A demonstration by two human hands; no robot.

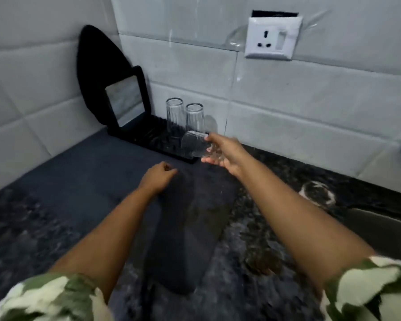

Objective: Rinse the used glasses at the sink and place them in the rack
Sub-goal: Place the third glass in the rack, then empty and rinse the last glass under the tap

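A: What takes up the most room?

B: The dark speckled counter, with a dark cloth mat spread over its left and middle part. Behind them rises the white tiled wall, with a white socket on it at the far right.

A: And the sink?

B: Only a corner of its grey basin shows at the right edge.

A: Where is the rack?

B: The black rack sits on the far end of the mat, against the wall. A black-framed mirror leans in the corner just left of it.

A: Anything in the rack?

B: Two clear glasses stand upside down at its far side: the left glass and, just beside it, the right glass.

A: What are the hands doing?

B: The right hand has its fingers wrapped round the base end of a third glass, held on its side over the rack's right near corner, mouth pointing left. The left hand is loosely curled above the mat, holding nothing.
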